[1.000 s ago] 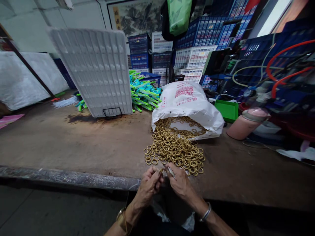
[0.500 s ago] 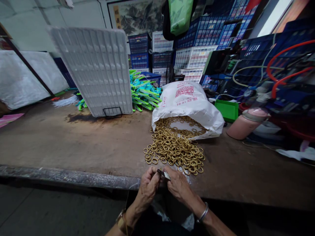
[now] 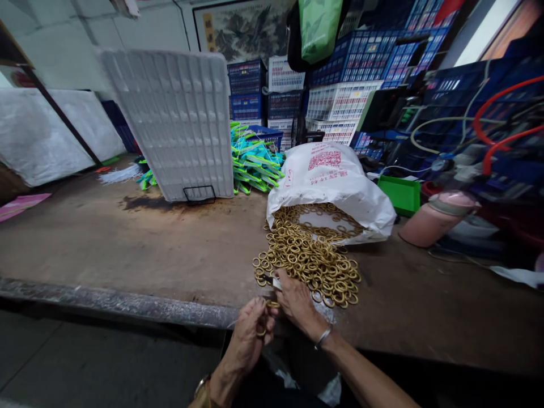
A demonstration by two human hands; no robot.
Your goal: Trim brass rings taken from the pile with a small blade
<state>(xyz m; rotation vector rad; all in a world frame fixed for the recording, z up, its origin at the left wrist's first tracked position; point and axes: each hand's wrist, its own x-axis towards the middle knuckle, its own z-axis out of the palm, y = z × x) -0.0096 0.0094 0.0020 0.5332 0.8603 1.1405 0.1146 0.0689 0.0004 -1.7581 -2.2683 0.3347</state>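
Observation:
My left hand, close to the table's front edge, is closed on gold-coloured rings; one ring sticks out at the fingertips, and another shows lower by the palm. My right hand grips a small tool with a dark tip and pale handle. Its exact kind is too small to make out. The tip points left, at the near edge of a heap of loose gold rings. Behind the heap lies a white printed sack, its mouth facing me, with more rings inside.
A ribbed whitish panel stands upright in a black wire stand. Behind it are green and turquoise plastic pieces. To the right are a green tray and a pink bottle. Stacked crates line the back.
My hands were together around the tool; now they are apart. The right hand with the tool has moved up toward the heap. Rings now show in my left hand. The view has shifted slightly left.

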